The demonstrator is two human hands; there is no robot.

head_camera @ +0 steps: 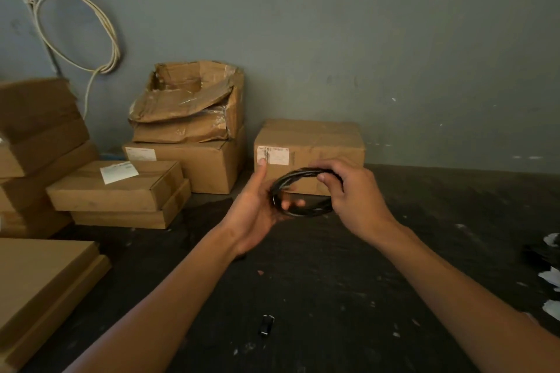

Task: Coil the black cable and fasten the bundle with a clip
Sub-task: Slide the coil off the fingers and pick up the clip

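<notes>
Lying low in the frame on the dark floor (348, 297), a small clip (266, 324) is blurred. At centre, the left hand (257, 206) cradles the coiled cable (303, 191) with thumb raised, fingers partly hidden; the right hand (354, 194) grasps its right side. Boxes (309, 151) stand behind.
</notes>
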